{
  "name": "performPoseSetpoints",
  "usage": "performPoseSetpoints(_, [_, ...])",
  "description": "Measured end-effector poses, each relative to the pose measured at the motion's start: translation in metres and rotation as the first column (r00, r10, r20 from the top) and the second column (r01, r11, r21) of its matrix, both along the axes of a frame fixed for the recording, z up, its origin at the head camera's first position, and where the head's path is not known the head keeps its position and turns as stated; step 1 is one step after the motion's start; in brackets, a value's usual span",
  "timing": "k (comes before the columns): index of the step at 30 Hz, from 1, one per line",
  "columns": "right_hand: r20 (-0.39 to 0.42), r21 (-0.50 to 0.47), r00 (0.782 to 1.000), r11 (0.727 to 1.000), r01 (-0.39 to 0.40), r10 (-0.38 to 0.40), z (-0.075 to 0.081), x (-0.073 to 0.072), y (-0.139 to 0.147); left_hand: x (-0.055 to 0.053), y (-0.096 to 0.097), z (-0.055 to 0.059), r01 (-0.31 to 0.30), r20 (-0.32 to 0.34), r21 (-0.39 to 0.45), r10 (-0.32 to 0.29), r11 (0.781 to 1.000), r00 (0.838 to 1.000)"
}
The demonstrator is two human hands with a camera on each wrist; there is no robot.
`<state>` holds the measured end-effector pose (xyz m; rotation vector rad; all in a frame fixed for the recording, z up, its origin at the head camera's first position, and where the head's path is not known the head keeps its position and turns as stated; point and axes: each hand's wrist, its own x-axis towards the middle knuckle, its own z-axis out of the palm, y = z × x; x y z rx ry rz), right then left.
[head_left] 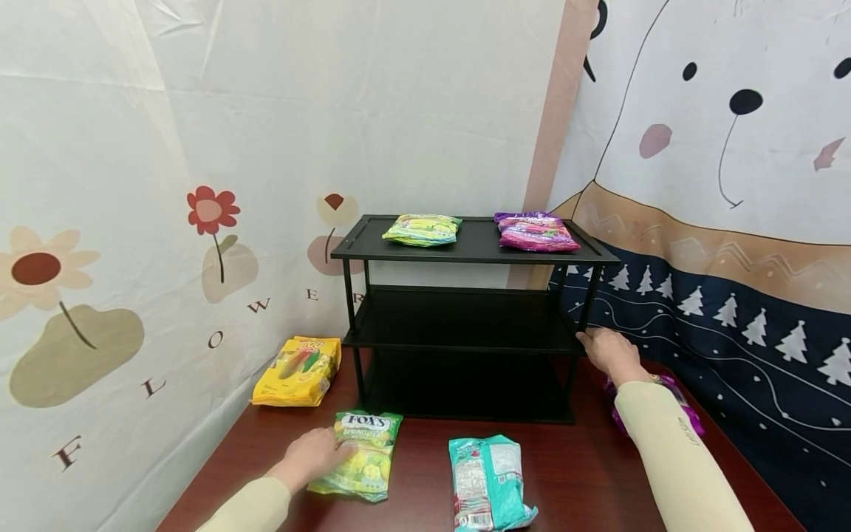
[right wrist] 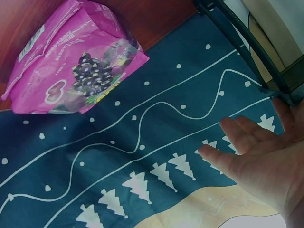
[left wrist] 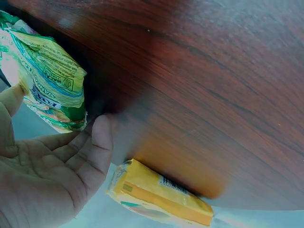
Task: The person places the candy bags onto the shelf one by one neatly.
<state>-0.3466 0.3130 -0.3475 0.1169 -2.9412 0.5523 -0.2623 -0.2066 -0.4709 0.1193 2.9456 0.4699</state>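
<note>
A green bag of Fox's candy [head_left: 368,459] lies at the front left of the table. My left hand [head_left: 312,458] grips its left edge, thumb over the printed front and fingers along the underside, as the left wrist view shows. My right hand [head_left: 612,355] is at the right post of a black three-tier rack [head_left: 465,318], touching it level with the middle shelf. Several of its fingers [right wrist: 244,142] stretch out loosely in the right wrist view. The thumb there is hidden. A purple grape candy bag [right wrist: 78,66] lies below the right forearm, partly covered in the head view.
On the rack's top shelf sit a yellow-green candy bag [head_left: 423,230] and a purple-pink one [head_left: 535,232]. A yellow bag [head_left: 299,372] stands left of the rack. In front lies a turquoise bag [head_left: 490,484], back side up. Printed fabric walls [head_left: 266,111] close off the table.
</note>
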Motion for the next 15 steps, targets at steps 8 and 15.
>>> performPoseSetpoints(8, [0.003, -0.002, 1.0, 1.0, -0.004, 0.004, 0.0012, 0.0002, 0.0008, -0.0035, 0.0026, -0.0025, 0.002, -0.027, 0.076, 0.0, 0.997, 1.0])
performPoseSetpoints(15, [0.003, -0.002, 1.0, 1.0, -0.005, 0.005, 0.0004, 0.0004, 0.0009, -0.0053, 0.0042, -0.0002, -0.017, 0.003, 0.093, 0.017, 0.996, 1.0])
